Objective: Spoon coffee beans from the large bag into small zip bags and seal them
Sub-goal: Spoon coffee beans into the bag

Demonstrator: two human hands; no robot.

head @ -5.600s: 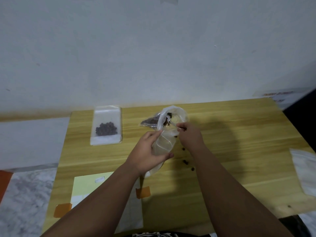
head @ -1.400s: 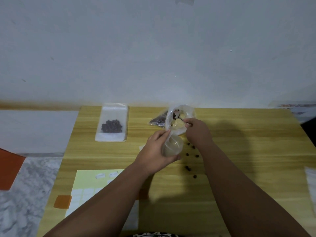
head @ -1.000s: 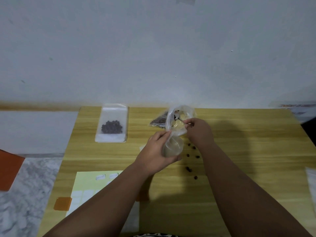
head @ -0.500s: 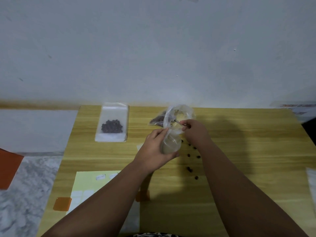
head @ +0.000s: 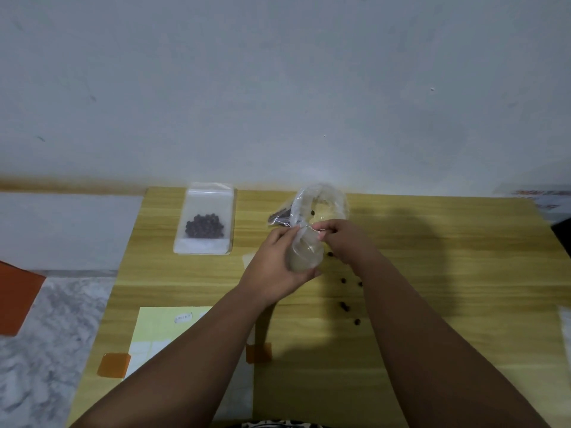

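Done: 1 filled zip bag (head: 204, 225) lies flat on the desk (head: 432, 273) at 10 o'clock of the hands, well apart. Dark clump of beans inside. Top looks closed, seal can't be confirmed.
In progress: held zip bag (head: 304, 254), clear, upright above the desk centre, mouth gaping toward 12 o'clock. Only approx. 1 bean visible near the mouth; lower part looks pale, so prob. almost no fill yet.
Left hand (head: 272, 267): fingers and thumb wrapped round the lower half of the held zip bag.
Right hand (head: 346, 242): fingertips pinched on the bag's wall at its 3 o'clock side. No spoon can be made out, maybe hidden.
Large bag (head: 278, 216): crumpled clear plastic w/ dark beans, on the desk at 11 o'clock of the held zip bag, partly hidden behind it.
Spill: loose beans (head: 343, 305) scattered on the desk at 5 o'clock of the held zip bag, under the right forearm.
Left to do (est.): spoon more beans in, press the zip shut, pick up the spill, then any further bags.
Other: label sheet (head: 160, 329) w/ orange tape (head: 112, 364) at 7 o'clock, near edge.
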